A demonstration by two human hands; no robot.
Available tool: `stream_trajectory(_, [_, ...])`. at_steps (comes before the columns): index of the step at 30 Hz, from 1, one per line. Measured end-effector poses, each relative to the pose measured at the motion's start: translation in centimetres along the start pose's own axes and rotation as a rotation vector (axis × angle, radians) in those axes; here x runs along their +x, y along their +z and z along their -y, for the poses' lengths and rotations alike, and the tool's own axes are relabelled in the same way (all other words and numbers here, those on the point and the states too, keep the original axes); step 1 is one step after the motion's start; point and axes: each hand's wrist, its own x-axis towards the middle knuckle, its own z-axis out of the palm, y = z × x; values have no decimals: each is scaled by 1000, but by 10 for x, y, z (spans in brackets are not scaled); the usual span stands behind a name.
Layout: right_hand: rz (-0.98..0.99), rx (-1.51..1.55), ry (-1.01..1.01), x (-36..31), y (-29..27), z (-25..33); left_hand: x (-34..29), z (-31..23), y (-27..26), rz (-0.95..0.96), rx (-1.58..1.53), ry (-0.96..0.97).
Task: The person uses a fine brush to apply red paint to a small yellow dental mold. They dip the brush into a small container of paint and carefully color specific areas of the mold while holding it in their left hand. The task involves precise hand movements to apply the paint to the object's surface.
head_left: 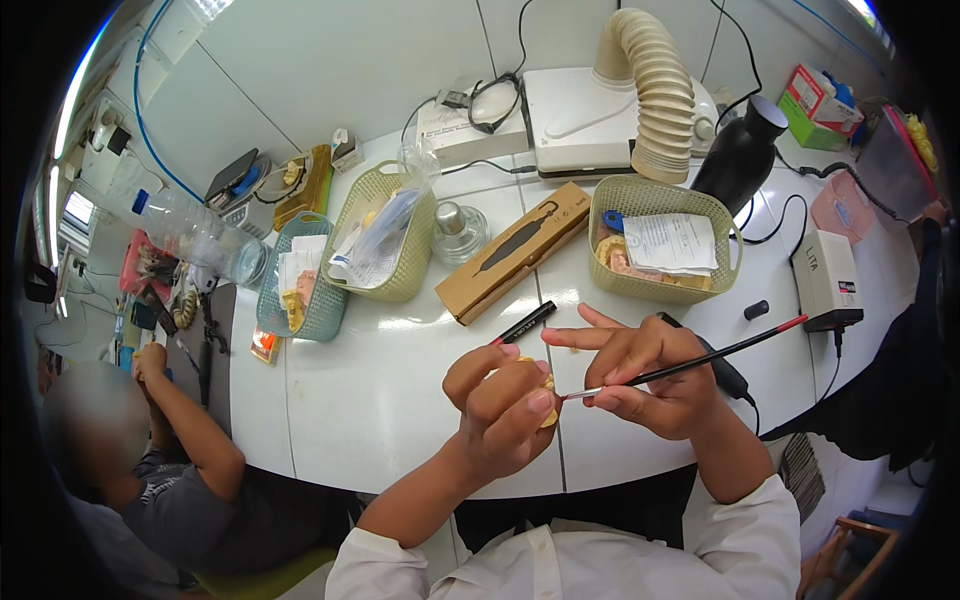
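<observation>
My left hand [500, 412] is closed around a small yellow plaster dental model [549, 384], most of it covered by the fingers. My right hand [655, 378] pinches a thin paintbrush [725, 352] with a black, red-ended handle. The brush's tip, reddish, meets the model's right side or lies very close to it; I cannot tell which. Just beyond my left hand a black marker [525, 322] lies on the white table [380, 400]. Partly behind my right hand rests a black handpiece-like tool [728, 378] with a cord.
Baskets [665, 282] [400, 270] [300, 318] hold papers and plaster models. A brown box [515, 252], glass jar [460, 235] and white machine with hose [660, 100] stand farther back. At right are a black cap [757, 310] and control box [826, 275]. Another person [190, 480] sits left.
</observation>
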Motion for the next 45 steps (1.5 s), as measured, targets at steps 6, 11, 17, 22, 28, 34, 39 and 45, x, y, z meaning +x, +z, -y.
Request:
stream_trajectory(6, [46,88,3,0,5,-6,-2,-6,6,-117,-88,-61])
stream_trajectory(11, [-17,151,-40,-1,8,-11,0,-8,4,-89,-122,-62])
stream_trajectory(17, [-18,68,-36,-4,9,-9,0,-7,5,-59,-102,-41])
stream_trajectory(22, [-28,77,36,-4,10,-5,-2,-7,8,-75,-118,-70])
stream_trajectory(28, [-43,108,81,-8,11,-8,0,-8,5,-61,-115,-51])
stream_trajectory(34, [-41,339,132,-9,11,-6,6,-5,2,-154,-262,-174])
stream_trajectory(39, [-8,345,149,-10,8,-2,4,-2,1,-130,-349,-245])
stream_trajectory(45, [33,109,110,-10,7,3,7,-4,0,3,-161,-119])
